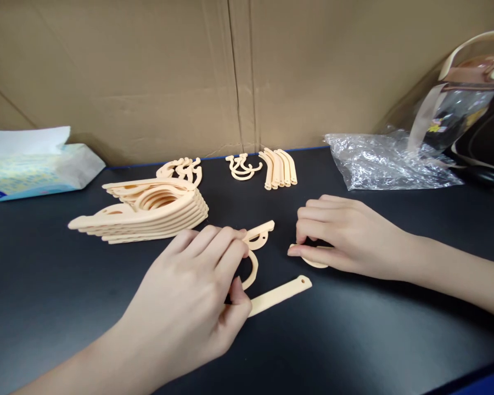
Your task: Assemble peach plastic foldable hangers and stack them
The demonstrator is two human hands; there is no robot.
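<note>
Left hand: grips one hanger part
Right hand: pinches one small piece
Far strips: five
Far left packet: one, writing too blurry

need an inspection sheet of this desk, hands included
surface: black tabletop
job's things: stacked cream frames at left; hook pieces, curved strips at back; openwork cream piece, small cream piece nearer
clutter: tissue pack, crumpled clear plastic, clear bottle, unidentified dark object
hands: left hand holds openwork cream piece; right hand touches small cream piece, grip partly hidden
cables: nothing seen
surroundings: brown cardboard behind
</note>
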